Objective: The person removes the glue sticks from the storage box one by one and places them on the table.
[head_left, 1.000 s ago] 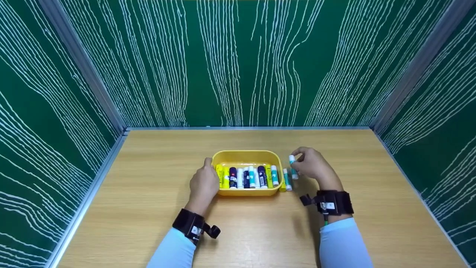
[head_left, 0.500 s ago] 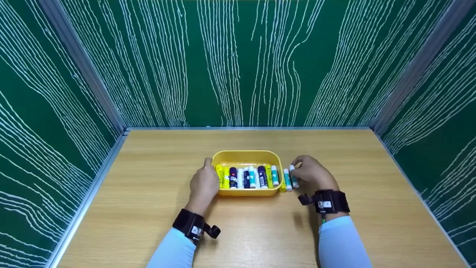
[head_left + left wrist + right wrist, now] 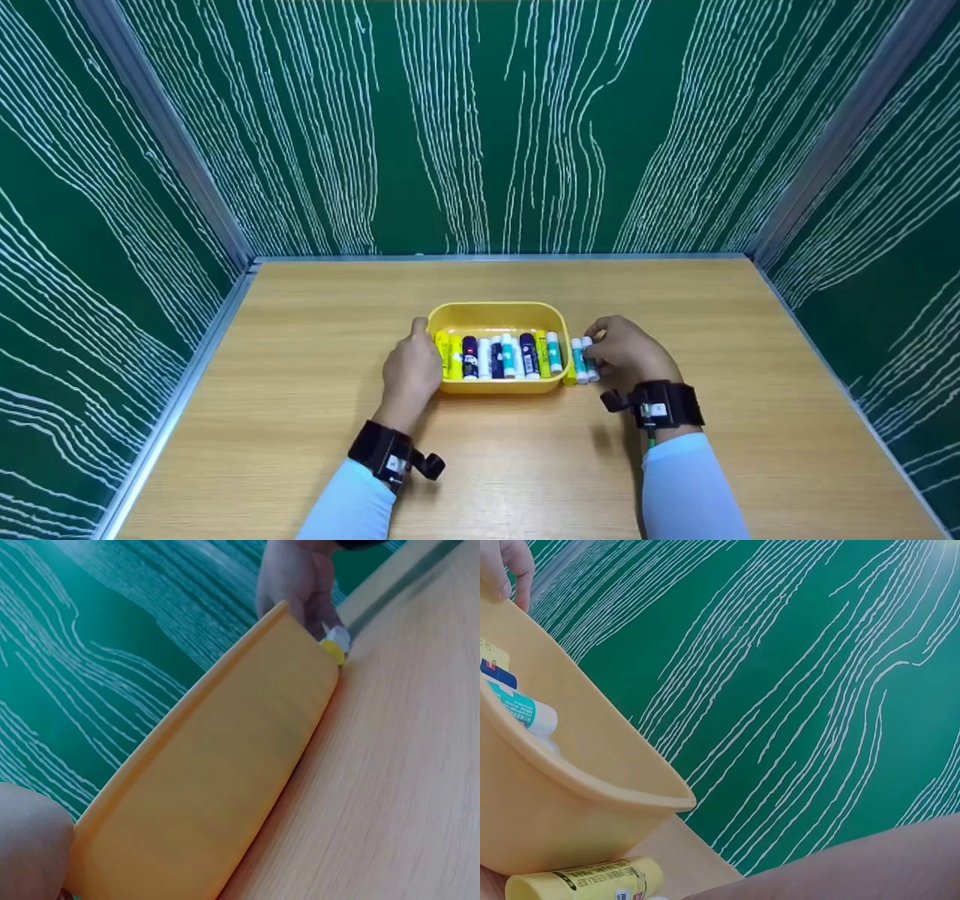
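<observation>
My left hand [image 3: 412,367] grips the left end of a yellow plastic bin [image 3: 495,387], its thumb along the rim. Inside, a row of glue sticks lies side by side: yellow, dark blue, white and teal-and-white ones. Just outside the bin's right end, a yellow glue stick [image 3: 585,881] lies against its wall. Beside that one is a teal-and-white glue stick [image 3: 580,361]. My right hand [image 3: 634,352] pinches another teal-and-white glue stick [image 3: 592,367], right alongside the previous one and low at the table. The fingers partly cover its upper part.
The wooden table [image 3: 510,465] extends around the bin. Green panels [image 3: 495,150] with white wavy lines enclose its back and both sides, joined by grey metal posts [image 3: 832,135]. Dark straps [image 3: 667,405] with small cameras wrap both wrists.
My right hand has come down and slightly toward me, bringing its teal-and-white glue stick from above the table to beside the other one. My left hand stays on the bin.
</observation>
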Motion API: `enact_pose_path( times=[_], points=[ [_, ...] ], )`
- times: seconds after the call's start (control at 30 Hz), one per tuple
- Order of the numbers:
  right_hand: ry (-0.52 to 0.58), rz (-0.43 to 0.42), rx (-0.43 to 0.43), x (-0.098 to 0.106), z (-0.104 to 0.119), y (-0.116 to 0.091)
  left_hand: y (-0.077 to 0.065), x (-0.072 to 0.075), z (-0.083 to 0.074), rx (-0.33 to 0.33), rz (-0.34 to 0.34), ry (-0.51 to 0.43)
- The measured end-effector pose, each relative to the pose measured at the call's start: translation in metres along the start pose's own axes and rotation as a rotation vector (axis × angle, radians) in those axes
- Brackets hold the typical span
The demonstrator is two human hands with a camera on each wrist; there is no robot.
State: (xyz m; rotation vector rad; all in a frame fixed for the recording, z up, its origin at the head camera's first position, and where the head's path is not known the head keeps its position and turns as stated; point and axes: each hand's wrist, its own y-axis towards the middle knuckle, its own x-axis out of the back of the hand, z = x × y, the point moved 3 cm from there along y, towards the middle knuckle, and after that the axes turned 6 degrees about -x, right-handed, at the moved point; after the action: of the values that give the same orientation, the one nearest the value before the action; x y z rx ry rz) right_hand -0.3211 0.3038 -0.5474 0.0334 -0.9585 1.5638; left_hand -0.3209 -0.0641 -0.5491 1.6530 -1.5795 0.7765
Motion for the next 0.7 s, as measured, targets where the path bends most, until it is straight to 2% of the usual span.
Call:
enact_pose_path(
  times=[0.43, 0.7],
  points=[
    [0.117, 0.012, -0.048, -0.0016, -0.0036, 0.0013, -0.0012, 0.0008, -0.0022, 0.023, 0.023, -0.019],
    [0.054, -0.004, 0.003, -0.0003, -0.0021, -0.0001, -0.0015, 0.0017, -0.0020, 0.004, -0.004, 0.024]
  ],
)
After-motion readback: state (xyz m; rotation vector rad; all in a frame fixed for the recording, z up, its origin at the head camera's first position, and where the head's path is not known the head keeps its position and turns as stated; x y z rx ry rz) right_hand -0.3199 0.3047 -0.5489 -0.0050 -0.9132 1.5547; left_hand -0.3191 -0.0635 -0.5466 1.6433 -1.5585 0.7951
